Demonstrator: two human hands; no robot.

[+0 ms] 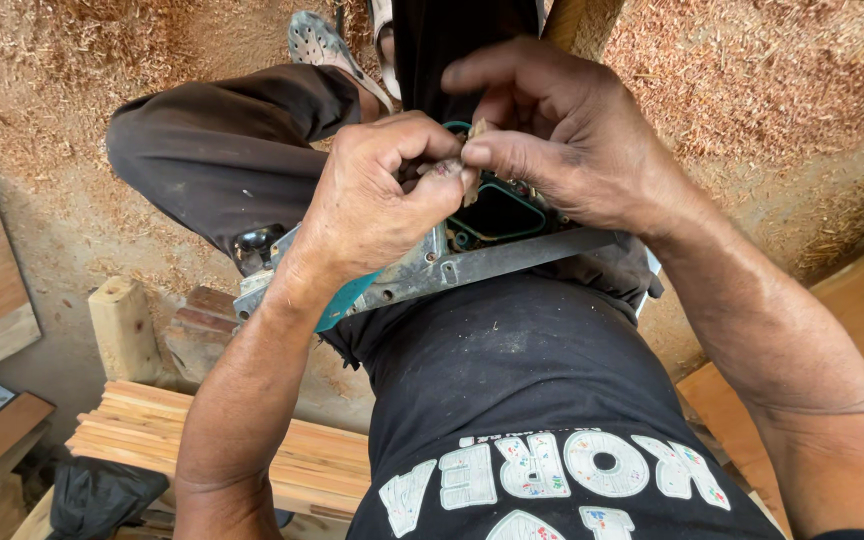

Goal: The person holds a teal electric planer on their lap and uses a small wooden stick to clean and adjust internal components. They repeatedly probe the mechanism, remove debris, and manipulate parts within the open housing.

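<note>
Two bare hands meet at the centre of the frame over one teal-and-grey metal power tool (452, 262) lying across the person's lap. The left hand (377, 200) is clenched, pinching one small tan scrap (473, 170) at its fingertips; the right hand (562, 135) pinches the same scrap from above. One stack of pale wooden slats (132, 430) lies at lower left.

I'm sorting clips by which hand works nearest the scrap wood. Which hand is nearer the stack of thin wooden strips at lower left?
Left. The left hand grips the teal power tool on the lap, above the wooden strips. The right hand sits farther right.
</note>
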